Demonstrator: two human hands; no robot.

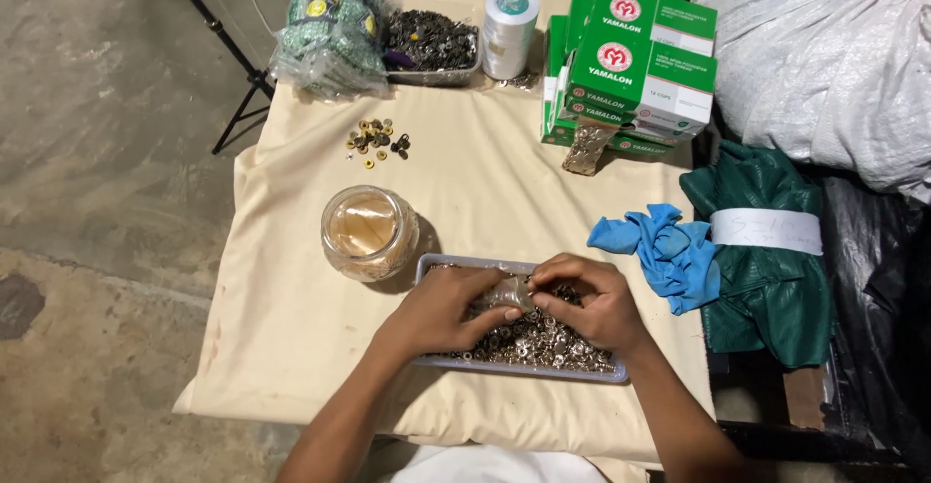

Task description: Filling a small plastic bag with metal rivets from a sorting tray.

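Small clear bag [511, 292] sits pinched between the fingers of the left hand [441, 310] and right hand [593, 301], over the grey tray [524, 368] of metal rings near the surface's front edge; a slip could scatter rings across the cloth or off that edge. The surface [485, 182] is a cream cloth-covered table on a rough concrete floor [107, 202], with a glass jar [369, 233] just beside the tray.

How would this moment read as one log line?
left hand: on small clear bag | right hand: pinching same bag | below: tray of metal rings | nearby: glass jar
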